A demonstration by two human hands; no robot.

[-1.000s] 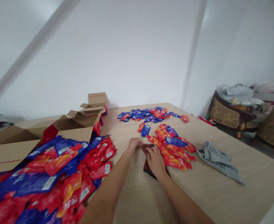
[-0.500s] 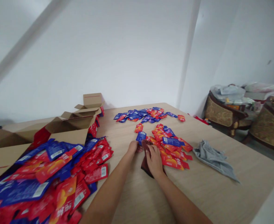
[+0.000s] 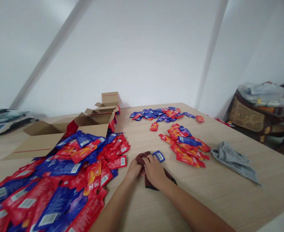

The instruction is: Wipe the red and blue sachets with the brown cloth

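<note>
A brown cloth with dark edging [image 3: 149, 184] lies bunched on the table under both hands. My left hand [image 3: 134, 170] is closed on its left side, fingertips partly hidden in the folds. My right hand [image 3: 154, 170] presses over the cloth, its fingers bent and gripping the fabric. Just beyond the right fingers lies a small blue packet [image 3: 159, 156] with a white label, partly covered by the hand and cloth. To the right is a loose pile of orange-red and blue packets [image 3: 186, 149].
A big heap of red and blue packets [image 3: 76, 170] spreads on the left, in front of open cardboard boxes [image 3: 38, 145]. More packets [image 3: 156, 114] lie at the back. A grey cloth [image 3: 233, 162] rests on the right. An armchair loaded with bags [image 3: 250, 116] stands beyond the table [image 3: 180, 199].
The view has turned left. My hands and the brown cloth have come nearer. The blue packet, earlier ahead of my left hand, now lies past my right fingers; the left hand now grips the cloth.
</note>
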